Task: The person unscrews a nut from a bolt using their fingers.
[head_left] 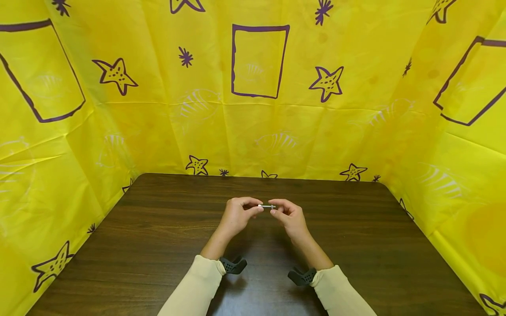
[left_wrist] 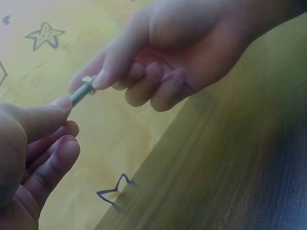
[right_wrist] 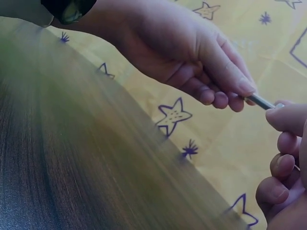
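A small metal bolt (head_left: 266, 206) is held roughly level above the table between both hands. My left hand (head_left: 236, 216) pinches its left end between thumb and index finger. At the other end, the thumb and index finger of my right hand (head_left: 291, 218) pinch a small nut (left_wrist: 91, 86) on the bolt. The thread (left_wrist: 81, 94) shows between the two thumbs in the left wrist view. In the right wrist view the bolt's shank (right_wrist: 260, 101) bridges the fingertips, its ends hidden by them. The other right fingers (left_wrist: 154, 86) are curled toward the palm.
A dark wood-grain table (head_left: 166, 228) lies under the hands. Yellow cloth (head_left: 253, 118) printed with starfish and fish surrounds its back and sides. Dark wrist mounts (head_left: 233, 265) sit at both light sleeves (head_left: 197, 285).
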Motion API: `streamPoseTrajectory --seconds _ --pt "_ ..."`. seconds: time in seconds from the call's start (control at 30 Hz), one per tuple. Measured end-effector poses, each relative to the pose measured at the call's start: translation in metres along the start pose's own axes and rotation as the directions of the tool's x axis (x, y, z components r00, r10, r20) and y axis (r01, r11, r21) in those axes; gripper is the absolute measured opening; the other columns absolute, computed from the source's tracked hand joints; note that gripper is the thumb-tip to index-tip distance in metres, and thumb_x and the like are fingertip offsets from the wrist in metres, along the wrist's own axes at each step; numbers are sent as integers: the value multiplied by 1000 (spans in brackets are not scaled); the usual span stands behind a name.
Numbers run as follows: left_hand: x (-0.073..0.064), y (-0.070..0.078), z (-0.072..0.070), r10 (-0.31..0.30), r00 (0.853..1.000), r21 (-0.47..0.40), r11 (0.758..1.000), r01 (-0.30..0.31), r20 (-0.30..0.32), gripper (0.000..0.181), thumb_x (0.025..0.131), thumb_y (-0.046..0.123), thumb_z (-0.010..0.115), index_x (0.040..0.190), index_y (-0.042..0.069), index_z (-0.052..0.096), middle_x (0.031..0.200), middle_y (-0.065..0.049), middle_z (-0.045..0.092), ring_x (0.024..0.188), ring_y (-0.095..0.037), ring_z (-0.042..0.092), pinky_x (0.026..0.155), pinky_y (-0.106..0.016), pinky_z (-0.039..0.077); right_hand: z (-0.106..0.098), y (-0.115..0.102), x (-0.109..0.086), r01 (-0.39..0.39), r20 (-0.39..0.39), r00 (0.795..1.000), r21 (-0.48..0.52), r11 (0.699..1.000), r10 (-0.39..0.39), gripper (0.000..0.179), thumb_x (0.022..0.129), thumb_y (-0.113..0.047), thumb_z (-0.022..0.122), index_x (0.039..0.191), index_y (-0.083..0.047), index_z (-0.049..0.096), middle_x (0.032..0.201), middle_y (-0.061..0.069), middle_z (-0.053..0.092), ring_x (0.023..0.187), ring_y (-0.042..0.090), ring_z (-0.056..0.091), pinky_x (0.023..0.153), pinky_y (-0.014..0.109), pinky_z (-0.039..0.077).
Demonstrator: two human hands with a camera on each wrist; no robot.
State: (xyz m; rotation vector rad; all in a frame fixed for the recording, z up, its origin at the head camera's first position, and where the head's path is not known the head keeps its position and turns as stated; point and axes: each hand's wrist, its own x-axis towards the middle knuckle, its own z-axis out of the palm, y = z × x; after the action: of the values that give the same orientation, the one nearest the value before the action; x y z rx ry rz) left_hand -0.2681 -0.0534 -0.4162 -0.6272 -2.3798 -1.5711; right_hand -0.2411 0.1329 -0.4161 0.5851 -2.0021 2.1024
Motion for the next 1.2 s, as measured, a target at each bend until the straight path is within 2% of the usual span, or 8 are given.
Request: streamPoseTrajectory --seconds 0.33,0.5,0.57,0.63,0.7,0.83,0.93,1.2 --pt "0 0 0 -12 1000 2 1000 12 4 12 84 13 77 93 5 76 76 1 69 60 -11 61 54 -27 50 1 -2 0 -11 -17 1000 -28 1000 11 35 83 13 67 117 17 59 68 5 44 57 6 39 52 19 32" --pt "1 0 1 -10 1000 5 1000 10 10 11 84 11 77 93 4 76 76 0 69 60 -14 63 54 -26 50 2 -4 -1 -14 -38 999 -73 997 11 27 89 6 65 114 14 63 66 4 43 56 7 38 52 20 31" --pt "1 0 1 -12 1000 1 1000 12 13 11 84 10 77 93 3 76 75 -1 69 61 -18 64 54 -26 51 2 -5 -1 -33 -63 998 -80 996 28 20 92 3 63 109 13 65 64 4 43 55 8 39 51 20 32" --pt "0 0 2 -15 1000 -6 1000 15 14 10 83 8 77 92 3 76 75 -1 69 62 -24 65 54 -26 50 3 -6 -1 -82 -113 991 -97 992 71 16 95 -2 60 97 11 67 60 4 43 52 8 38 50 21 31" --pt "0 -1 3 -18 1000 -14 1000 18 15 9 83 6 76 92 4 76 75 -1 69 63 -30 65 53 -26 50 4 -6 -1 -142 -160 979 -111 984 123 26 99 -8 57 87 13 65 56 2 41 49 8 36 48 21 29" --pt "0 -1 2 -19 1000 -26 999 19 18 9 83 6 76 92 4 76 75 -2 69 64 -35 66 53 -26 50 -2 12 2 -238 -217 954 -141 961 205 46 102 -21 53 73 14 61 49 -3 35 44 8 28 44 22 22" --pt "-1 -1 2 -18 999 -30 999 19 27 10 84 7 76 93 3 76 77 -3 70 65 -35 66 54 -27 51 -6 28 5 -245 -216 953 -149 958 211 53 102 -29 53 68 10 60 48 -3 35 42 9 26 42 23 19" --pt "-2 1 3 -11 999 -12 1000 12 44 13 84 9 76 94 0 75 77 -2 70 65 -34 66 54 -27 50 -2 31 3 -222 -192 963 -158 962 190 57 100 -36 53 61 5 58 45 -6 34 42 10 26 41 23 19"
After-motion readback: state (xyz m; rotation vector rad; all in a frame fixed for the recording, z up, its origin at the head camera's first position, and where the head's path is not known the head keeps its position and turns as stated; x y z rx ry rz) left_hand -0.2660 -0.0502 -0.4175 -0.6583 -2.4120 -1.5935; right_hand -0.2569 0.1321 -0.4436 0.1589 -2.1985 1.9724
